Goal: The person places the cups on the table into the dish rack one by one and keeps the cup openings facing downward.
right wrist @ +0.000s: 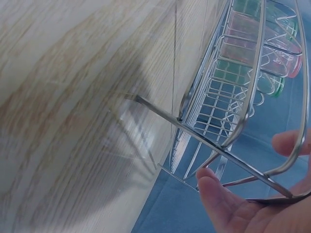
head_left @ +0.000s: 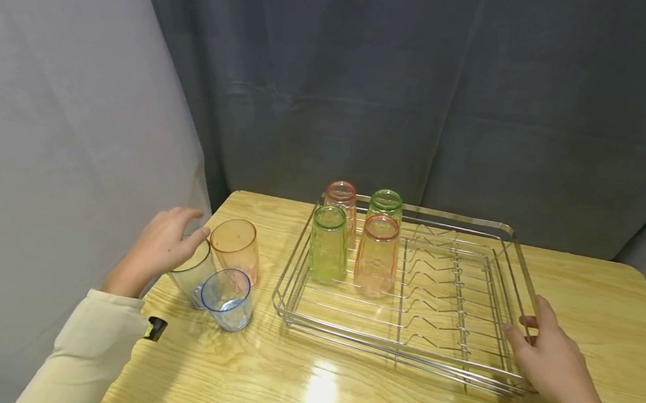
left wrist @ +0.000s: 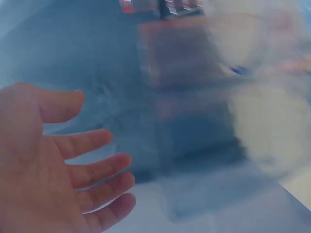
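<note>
Left hand (head_left: 164,245), fingers parted and empty, near three upright glasses (head_left: 227,304) at table (head_left: 252,379) left, right hand (head_left: 554,357), fingers curled round the wire rack (head_left: 524,272) at its right rail, four inverted glasses (head_left: 376,259) in its left half

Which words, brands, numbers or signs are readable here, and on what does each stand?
None: no lettering shows on the upright glasses, overturned glasses, wire rack or table.
The black-and-yellow piece by the left cuff is too small to tell.
Blurred shapes in the left wrist view: unreadable.
</note>
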The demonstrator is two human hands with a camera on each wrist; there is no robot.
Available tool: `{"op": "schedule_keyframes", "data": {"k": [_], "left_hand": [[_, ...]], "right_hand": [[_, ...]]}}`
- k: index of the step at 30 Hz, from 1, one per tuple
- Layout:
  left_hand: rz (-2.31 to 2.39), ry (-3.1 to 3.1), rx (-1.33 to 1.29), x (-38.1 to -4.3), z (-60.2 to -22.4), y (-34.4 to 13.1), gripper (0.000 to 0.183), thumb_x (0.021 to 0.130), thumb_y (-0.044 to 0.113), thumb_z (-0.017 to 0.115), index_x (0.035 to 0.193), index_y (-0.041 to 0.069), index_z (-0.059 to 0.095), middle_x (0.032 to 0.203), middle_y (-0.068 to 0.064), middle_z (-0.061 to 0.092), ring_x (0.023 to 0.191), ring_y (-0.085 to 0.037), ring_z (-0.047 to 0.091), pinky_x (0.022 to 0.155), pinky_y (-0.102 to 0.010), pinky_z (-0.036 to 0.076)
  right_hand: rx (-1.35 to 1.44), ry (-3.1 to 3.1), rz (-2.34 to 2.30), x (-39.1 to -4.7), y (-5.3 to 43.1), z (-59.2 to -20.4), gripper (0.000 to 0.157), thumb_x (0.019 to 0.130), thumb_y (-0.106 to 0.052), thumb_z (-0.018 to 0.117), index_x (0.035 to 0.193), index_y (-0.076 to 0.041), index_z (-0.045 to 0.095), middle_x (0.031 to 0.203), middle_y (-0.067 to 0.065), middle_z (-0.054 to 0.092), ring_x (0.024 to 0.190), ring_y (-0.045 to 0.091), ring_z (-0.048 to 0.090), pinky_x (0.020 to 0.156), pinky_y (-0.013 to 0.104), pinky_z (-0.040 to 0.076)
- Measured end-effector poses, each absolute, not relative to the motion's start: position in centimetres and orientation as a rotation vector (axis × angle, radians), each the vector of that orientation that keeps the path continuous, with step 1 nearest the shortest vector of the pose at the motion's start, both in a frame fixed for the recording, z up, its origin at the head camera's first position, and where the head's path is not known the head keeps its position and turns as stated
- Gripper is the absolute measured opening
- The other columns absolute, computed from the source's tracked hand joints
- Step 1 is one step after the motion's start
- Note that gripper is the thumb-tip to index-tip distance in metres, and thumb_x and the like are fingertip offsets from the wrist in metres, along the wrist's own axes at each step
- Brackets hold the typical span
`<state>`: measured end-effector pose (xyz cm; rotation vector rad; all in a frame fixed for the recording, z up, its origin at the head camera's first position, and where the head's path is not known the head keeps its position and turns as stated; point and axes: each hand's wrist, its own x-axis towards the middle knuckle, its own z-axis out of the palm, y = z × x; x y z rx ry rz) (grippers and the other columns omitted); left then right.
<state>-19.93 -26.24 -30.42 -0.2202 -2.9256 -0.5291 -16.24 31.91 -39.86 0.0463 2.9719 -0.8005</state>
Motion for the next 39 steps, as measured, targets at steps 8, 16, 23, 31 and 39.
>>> {"op": "schedule_keyframes", "data": {"k": [8, 16, 23, 31, 39], "left_hand": [[-0.465, -2.995, -0.199, -20.4, -33.3, -27.9, 0.062, 0.1, 0.04, 0.051, 0.143, -0.004, 0.044, 0.145, -0.031, 0.045, 0.133, -0.054, 0.039, 0.107, -0.068, 0.033], [-0.549, -3.027, -0.222, -20.6, -34.4, -28.0, 0.067, 0.104, 0.043, 0.044, 0.148, -0.007, 0.035, 0.149, -0.034, 0.038, 0.136, -0.055, 0.034, 0.11, -0.068, 0.03], [-0.542, -2.999, -0.203, -20.6, -35.4, -28.0, 0.077, 0.1, 0.054, 0.044, 0.149, -0.005, 0.035, 0.151, -0.032, 0.037, 0.137, -0.054, 0.035, 0.11, -0.068, 0.031], [-0.509, -2.993, -0.128, -20.6, -36.2, -28.0, 0.087, 0.092, 0.066, 0.052, 0.15, 0.003, 0.035, 0.149, -0.029, 0.038, 0.133, -0.053, 0.039, 0.102, -0.069, 0.037], [-0.516, -3.01, -0.02, -20.6, -36.2, -28.1, 0.091, 0.085, 0.063, 0.065, 0.149, 0.003, 0.039, 0.142, -0.033, 0.043, 0.125, -0.054, 0.046, 0.093, -0.069, 0.044]], "right_hand": [[0.057, 2.978, -0.792, -16.1, 32.1, -39.3, 0.091, 0.104, -0.05, 0.036, 0.153, 0.008, -0.014, 0.141, 0.042, 0.04, 0.115, 0.056, 0.056, 0.068, 0.053, 0.049], [0.058, 2.989, -0.804, -16.0, 32.1, -39.2, 0.092, 0.104, -0.051, 0.036, 0.153, 0.008, -0.014, 0.142, 0.042, 0.04, 0.115, 0.056, 0.056, 0.069, 0.054, 0.049], [0.067, 2.986, -0.804, -16.1, 32.2, -39.2, 0.092, 0.104, -0.051, 0.036, 0.153, 0.008, -0.014, 0.142, 0.042, 0.04, 0.115, 0.055, 0.057, 0.068, 0.054, 0.05], [0.051, 2.988, -0.807, -16.0, 32.2, -39.6, 0.09, 0.105, -0.048, 0.036, 0.153, 0.009, -0.013, 0.141, 0.043, 0.04, 0.114, 0.056, 0.057, 0.067, 0.053, 0.051], [0.034, 2.983, -0.832, -16.0, 31.8, -40.1, 0.09, 0.104, -0.047, 0.038, 0.153, 0.01, -0.011, 0.14, 0.043, 0.041, 0.113, 0.056, 0.058, 0.066, 0.051, 0.053]]}}
